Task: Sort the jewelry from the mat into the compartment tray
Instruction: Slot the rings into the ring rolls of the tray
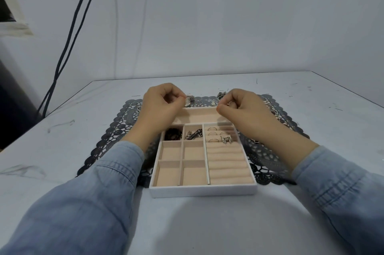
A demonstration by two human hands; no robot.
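A white compartment tray [203, 190] with beige lining sits on a dark lace mat [116, 140]. Its upper cells hold a dark beaded piece [172, 134], a chain bracelet [194, 134], three rings [212, 134] and a butterfly ring [226, 139]. Loose jewelry [194, 102] lies on the mat beyond the tray. My left hand [161, 107] hovers over the tray's far left corner, its fingers curled, pinching a small pale piece [187, 101]. My right hand [242, 109] hovers over the far right corner, fingertips pinched together; what they hold is too small to tell.
The mat lies on a light table [62, 150] with faint scuff marks. More jewelry [275, 113] lies on the mat's right side. Two dark cables [68, 46] hang down the wall at the left. Denim sleeves cover both forearms.
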